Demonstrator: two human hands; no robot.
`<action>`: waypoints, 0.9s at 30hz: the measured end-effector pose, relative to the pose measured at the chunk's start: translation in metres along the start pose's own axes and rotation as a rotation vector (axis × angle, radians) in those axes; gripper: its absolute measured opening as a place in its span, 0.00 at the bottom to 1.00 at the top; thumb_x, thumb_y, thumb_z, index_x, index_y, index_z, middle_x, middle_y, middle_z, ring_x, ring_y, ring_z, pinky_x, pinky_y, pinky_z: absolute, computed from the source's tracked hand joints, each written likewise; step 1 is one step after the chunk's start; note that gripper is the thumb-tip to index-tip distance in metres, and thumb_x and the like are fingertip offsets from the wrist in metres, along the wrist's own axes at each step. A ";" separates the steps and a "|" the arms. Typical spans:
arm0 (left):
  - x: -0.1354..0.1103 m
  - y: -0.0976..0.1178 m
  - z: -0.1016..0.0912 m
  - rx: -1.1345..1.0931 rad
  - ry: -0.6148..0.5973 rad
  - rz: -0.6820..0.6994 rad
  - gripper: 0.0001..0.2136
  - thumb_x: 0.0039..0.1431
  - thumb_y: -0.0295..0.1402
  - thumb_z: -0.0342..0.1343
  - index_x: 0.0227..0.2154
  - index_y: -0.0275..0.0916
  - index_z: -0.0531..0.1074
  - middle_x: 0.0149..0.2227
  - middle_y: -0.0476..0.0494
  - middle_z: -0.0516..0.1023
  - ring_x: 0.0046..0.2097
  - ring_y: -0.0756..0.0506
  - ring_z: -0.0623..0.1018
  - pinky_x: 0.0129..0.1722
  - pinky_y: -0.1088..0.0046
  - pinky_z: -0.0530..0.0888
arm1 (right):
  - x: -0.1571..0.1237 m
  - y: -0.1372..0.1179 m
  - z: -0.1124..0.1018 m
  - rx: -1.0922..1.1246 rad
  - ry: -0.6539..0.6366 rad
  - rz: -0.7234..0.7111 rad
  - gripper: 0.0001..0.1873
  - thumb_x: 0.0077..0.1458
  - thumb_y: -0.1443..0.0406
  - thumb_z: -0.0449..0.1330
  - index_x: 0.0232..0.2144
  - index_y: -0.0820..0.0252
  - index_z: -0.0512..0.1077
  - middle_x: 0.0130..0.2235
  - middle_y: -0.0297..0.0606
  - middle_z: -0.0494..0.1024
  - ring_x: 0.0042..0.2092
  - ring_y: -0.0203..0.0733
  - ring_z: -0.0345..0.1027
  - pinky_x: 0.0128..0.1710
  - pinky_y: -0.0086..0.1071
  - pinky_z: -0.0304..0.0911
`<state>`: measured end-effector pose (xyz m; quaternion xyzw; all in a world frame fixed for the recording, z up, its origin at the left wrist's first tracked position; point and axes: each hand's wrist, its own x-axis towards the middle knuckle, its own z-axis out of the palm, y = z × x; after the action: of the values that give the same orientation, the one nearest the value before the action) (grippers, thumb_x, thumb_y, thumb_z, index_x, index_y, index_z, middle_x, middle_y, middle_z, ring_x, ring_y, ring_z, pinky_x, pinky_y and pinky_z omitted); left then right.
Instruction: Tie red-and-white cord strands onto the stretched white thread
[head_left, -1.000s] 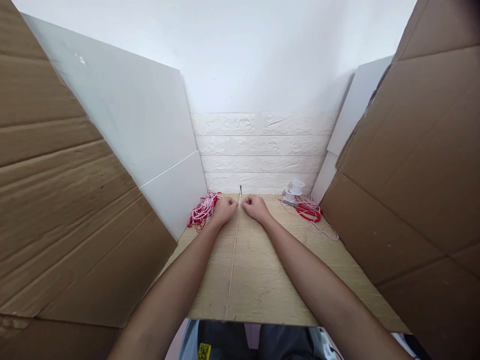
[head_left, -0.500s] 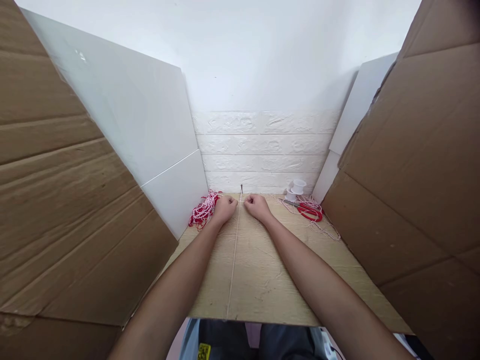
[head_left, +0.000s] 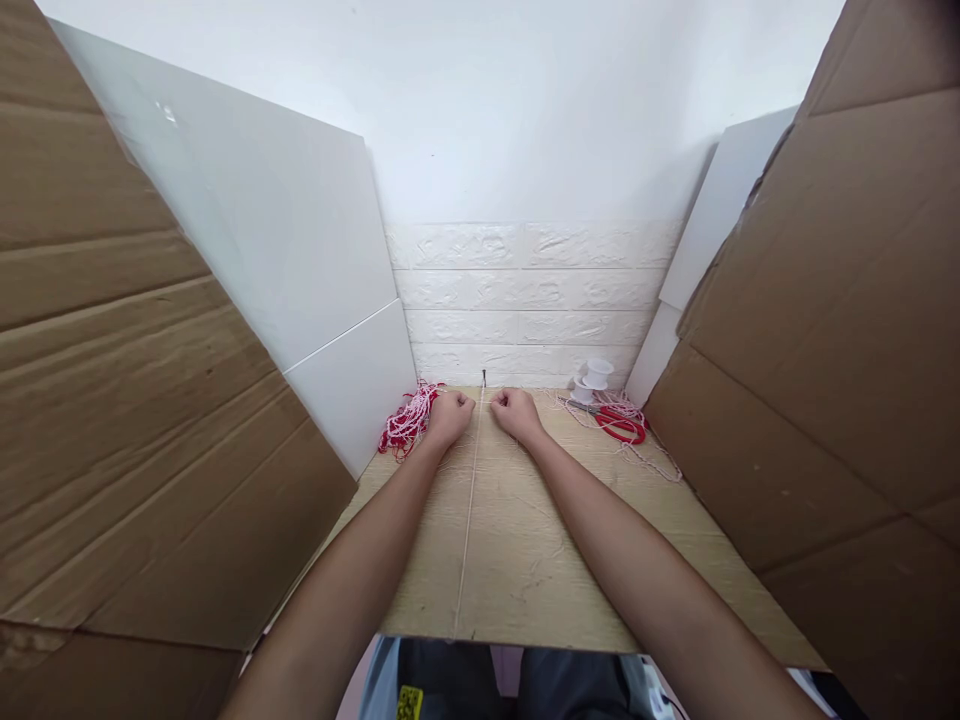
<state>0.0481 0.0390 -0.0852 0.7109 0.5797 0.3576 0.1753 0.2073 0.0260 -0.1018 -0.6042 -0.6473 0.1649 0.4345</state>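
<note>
A pale cord runs from a dark nail at the back of the wooden board down to its front edge. Close to the nail, my left hand is closed just left of the cord, pinching a thin thread. On the other side, my right hand is also closed in a pinch on thread. A short stretch of light thread crosses the cord between the two hands. The fingertips are small in the picture, so the thread's ends are hidden.
Beside my left hand lies a heap of red and white cord. To the right are red-handled scissors, white spools and loose pinkish cord. Cardboard panels flank the wooden board.
Both hands hold almost the same place and pinch. My right hand has shifted very slightly to the right; the cord and the things around it look unchanged.
</note>
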 end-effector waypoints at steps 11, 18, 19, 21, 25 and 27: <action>-0.003 0.000 -0.008 -0.033 -0.094 0.052 0.09 0.51 0.33 0.51 0.21 0.35 0.72 0.24 0.48 0.74 0.30 0.47 0.72 0.32 0.73 0.64 | -0.001 0.003 -0.003 0.163 0.023 0.072 0.08 0.49 0.66 0.56 0.26 0.62 0.76 0.27 0.35 0.78 0.30 0.39 0.68 0.33 0.29 0.59; -0.002 -0.002 -0.006 -0.080 -0.081 0.054 0.12 0.54 0.34 0.50 0.28 0.34 0.77 0.30 0.45 0.79 0.35 0.45 0.76 0.37 0.72 0.68 | 0.002 -0.005 -0.014 0.472 0.218 0.019 0.14 0.49 0.61 0.56 0.33 0.63 0.77 0.32 0.39 0.79 0.33 0.41 0.69 0.37 0.31 0.63; -0.002 -0.003 -0.006 -0.084 -0.083 0.053 0.12 0.54 0.34 0.50 0.29 0.34 0.78 0.31 0.44 0.80 0.35 0.45 0.76 0.37 0.72 0.68 | 0.004 -0.009 -0.019 0.475 0.252 -0.003 0.14 0.49 0.61 0.55 0.33 0.63 0.77 0.32 0.39 0.79 0.33 0.40 0.68 0.37 0.31 0.63; -0.002 -0.003 -0.006 -0.087 -0.092 0.049 0.12 0.54 0.34 0.51 0.30 0.34 0.78 0.32 0.44 0.80 0.36 0.44 0.77 0.38 0.71 0.69 | 0.008 -0.021 -0.032 0.495 0.298 -0.039 0.15 0.50 0.60 0.55 0.34 0.63 0.77 0.30 0.38 0.78 0.31 0.40 0.67 0.34 0.31 0.62; -0.003 -0.002 -0.008 -0.082 -0.098 0.037 0.12 0.54 0.33 0.51 0.32 0.34 0.79 0.33 0.43 0.81 0.36 0.44 0.77 0.38 0.71 0.69 | 0.009 -0.042 -0.058 0.550 0.281 -0.032 0.16 0.52 0.59 0.54 0.37 0.63 0.75 0.25 0.34 0.75 0.24 0.35 0.62 0.25 0.27 0.57; -0.004 0.000 -0.009 -0.085 -0.082 0.017 0.12 0.53 0.31 0.52 0.36 0.33 0.78 0.32 0.43 0.80 0.35 0.45 0.76 0.37 0.72 0.69 | 0.002 -0.047 -0.065 0.546 0.185 0.007 0.16 0.53 0.58 0.55 0.38 0.62 0.74 0.21 0.31 0.73 0.19 0.33 0.58 0.20 0.26 0.53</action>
<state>0.0414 0.0342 -0.0805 0.7218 0.5503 0.3540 0.2256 0.2270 -0.0020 -0.0297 -0.4794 -0.5344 0.2787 0.6379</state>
